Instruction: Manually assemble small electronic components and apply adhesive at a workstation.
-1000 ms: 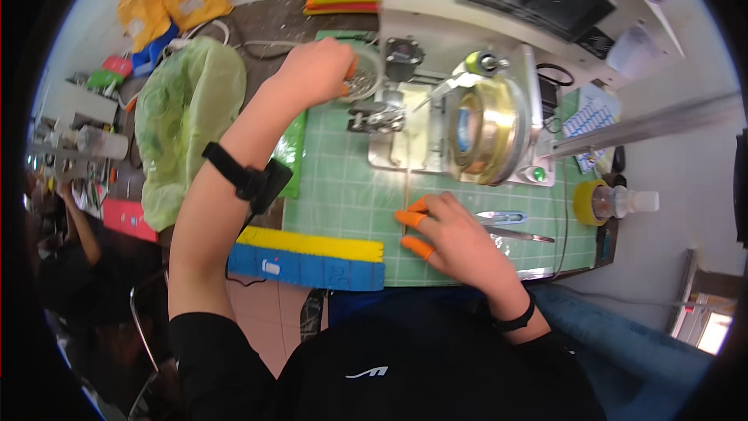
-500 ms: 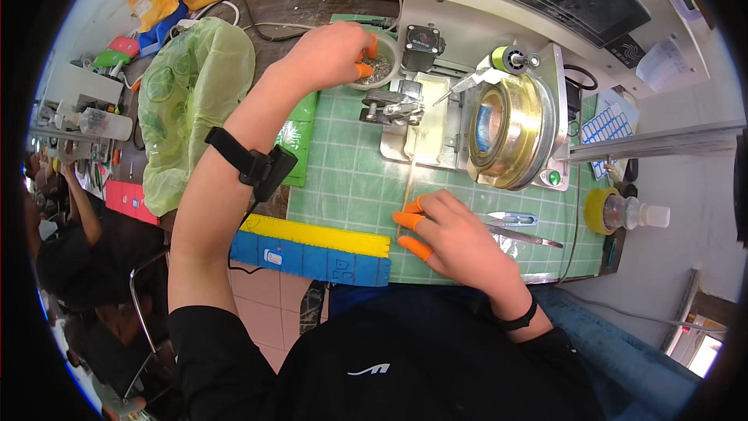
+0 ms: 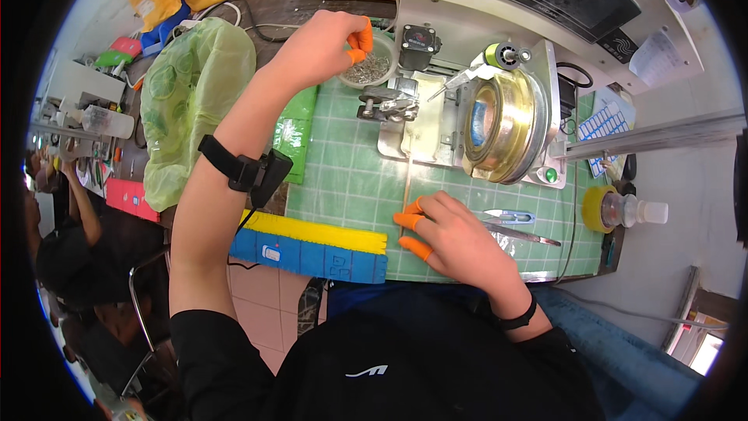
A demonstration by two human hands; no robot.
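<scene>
My left hand [image 3: 331,43], with orange finger cots, is above a round bowl [image 3: 387,72] of tiny thin metal pieces [image 3: 368,70]. Its thumb and fingertips are drawn together; anything between them is too small to make out. On the green mat, my right hand [image 3: 466,240], also in orange finger cots, pinches the near end of a thin tan stick [image 3: 407,179]. The stick's far end reaches the pale strip [image 3: 425,121] on the machine's metal plate. A small metal clamp [image 3: 399,101] stands beside that strip, and a thin pointed arm [image 3: 456,84] slants over it.
A large tape roll [image 3: 499,129] on the machine stands right of the plate. Thread snips [image 3: 510,217] and tweezers [image 3: 523,235] lie right of my right hand. Blue and yellow strips [image 3: 312,253] line the front edge. A green plastic bag [image 3: 195,101] sits left of my forearm.
My left hand has lifted slightly and drawn back to the left, its fingertips coming up from the metal pieces. My right hand stays at the stick.
</scene>
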